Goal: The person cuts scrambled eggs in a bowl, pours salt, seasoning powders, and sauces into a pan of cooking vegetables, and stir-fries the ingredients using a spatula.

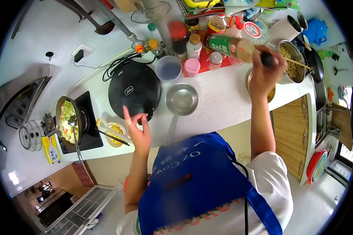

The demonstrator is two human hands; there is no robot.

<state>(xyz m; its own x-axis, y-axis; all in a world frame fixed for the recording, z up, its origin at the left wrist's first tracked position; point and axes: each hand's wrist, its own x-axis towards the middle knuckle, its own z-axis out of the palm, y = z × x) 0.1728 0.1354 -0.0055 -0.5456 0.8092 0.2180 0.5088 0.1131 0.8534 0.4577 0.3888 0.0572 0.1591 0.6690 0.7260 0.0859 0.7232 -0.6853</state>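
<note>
My right hand (264,72) is closed around the black-capped end of a bottle with a green label (223,45), tilted over the back right of the counter. What the bottle contains is not clear. My left hand (137,129) has its fingers spread and holds nothing visible. It hovers by the front edge of a round black electric pan (133,88) with a closed lid. Just left of that hand is a bowl of yellow food (115,133), with tongs (111,131) across it. A metal saucepan (181,99) stands between my hands.
At left, a wok of chopped vegetables (68,121) with a ladle sits on the black cooktop (91,137). Several jars and bottles line the wall, including a pink-lidded jar (192,66). A pot of food (290,64) stands at right, beyond a partly hidden round dish (271,95).
</note>
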